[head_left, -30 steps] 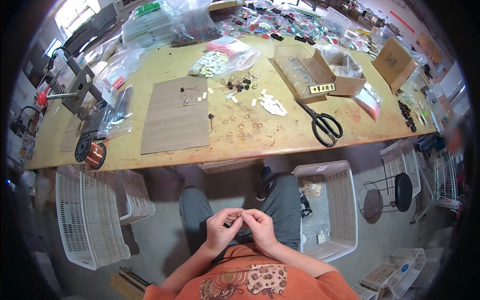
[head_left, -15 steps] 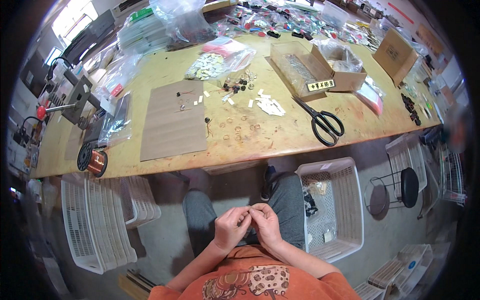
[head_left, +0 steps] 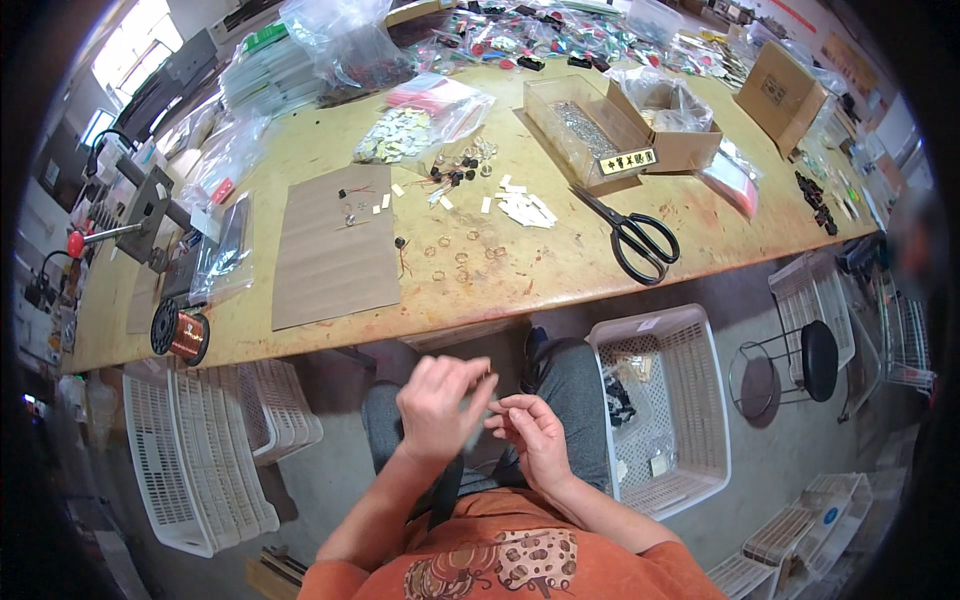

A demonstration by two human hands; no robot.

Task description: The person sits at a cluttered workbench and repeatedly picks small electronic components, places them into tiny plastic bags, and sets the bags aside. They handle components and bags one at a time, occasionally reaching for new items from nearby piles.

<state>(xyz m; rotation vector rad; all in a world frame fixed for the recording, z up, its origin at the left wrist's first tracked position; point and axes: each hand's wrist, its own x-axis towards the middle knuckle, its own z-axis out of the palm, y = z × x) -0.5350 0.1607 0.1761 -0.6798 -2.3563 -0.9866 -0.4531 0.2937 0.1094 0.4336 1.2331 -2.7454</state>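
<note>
Yellow table (head_left: 550, 268), left grip (head_left: 436, 408) parted, right grip (head_left: 540, 442) curled (hold unclear)

Bright window (head_left: 133, 45) at upper left, long yellowish worktable (head_left: 560, 268), grey floor (head_left: 320, 500), black-seated stool (head_left: 820, 361) at right.

1. Lower middle: the left hand (head_left: 440, 405) is blurred, and whether its fingertips hold anything cannot be told.
2. Beside it, anything between the right hand's (head_left: 537, 438) thumb and finger is too small to tell.
3. Bottom edge: the orange shirt (head_left: 520, 562) is cut off.
4. Top middle: the contents of the heaped packets (head_left: 500, 38) are indistinct.
5. Right rim: a shape (head_left: 912, 235) is a blur.
</note>
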